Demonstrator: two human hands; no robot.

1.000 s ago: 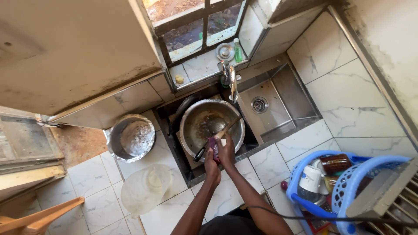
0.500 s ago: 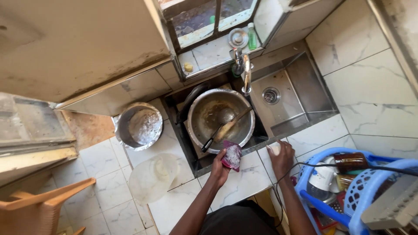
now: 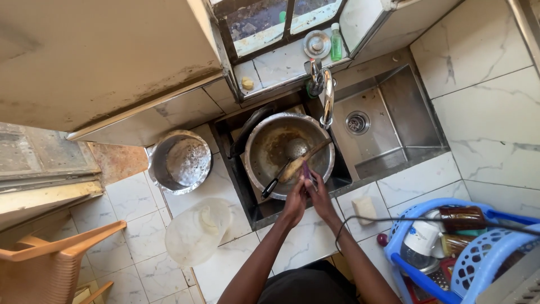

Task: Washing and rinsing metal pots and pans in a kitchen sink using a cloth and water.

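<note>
Your left hand [image 3: 295, 204] and right hand [image 3: 320, 194] had come back together over the near rim of the big metal basin [image 3: 288, 152], after the right one had been out on the worktop [image 3: 304, 242]. Fingers of both were closed around the small purple scrubber [image 3: 307, 171], squeezed between them above the basin. A wooden spoon [image 3: 304, 160] lay inside it. A soap bar [image 3: 364, 207] sat right of the basin.

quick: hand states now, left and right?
Left hand: closed around the pink scrubber over the big metal pot.
Right hand: fingers also on the scrubber; how firm the grip is cannot be told.
</note>
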